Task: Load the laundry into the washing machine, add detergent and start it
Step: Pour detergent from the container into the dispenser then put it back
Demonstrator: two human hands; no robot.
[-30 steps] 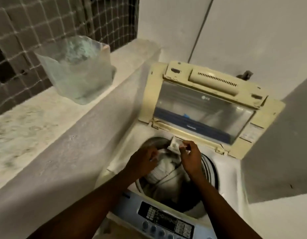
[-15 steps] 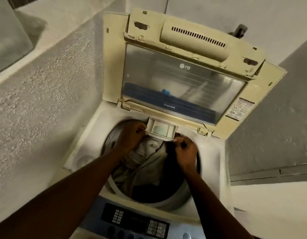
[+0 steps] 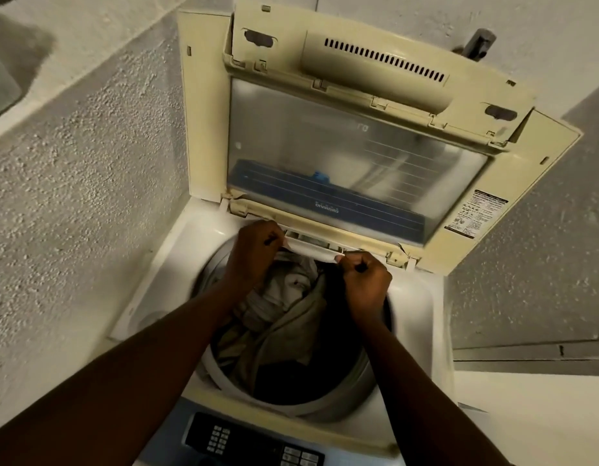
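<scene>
A top-loading washing machine (image 3: 163, 274) stands below me with its yellowed lid (image 3: 352, 156) folded up and open. Pale and dark laundry (image 3: 284, 317) fills the drum. A small white detergent drawer (image 3: 311, 251) sits at the drum's back rim, almost fully pushed in. My left hand (image 3: 254, 253) grips its left end and my right hand (image 3: 367, 280) pinches its right end. Both forearms reach over the drum. The control panel (image 3: 251, 442) with dark buttons lies at the near edge.
A rough plastered wall (image 3: 73, 213) rises close on the left, with a ledge above it. Another textured wall (image 3: 533, 270) stands on the right. A dark tap fitting (image 3: 478, 42) pokes out behind the lid.
The detergent drawer was pulled out and showing its compartment; now it has slid back nearly flush under the lid hinge. Both hands moved back with it. My view has dropped toward the machine.
</scene>
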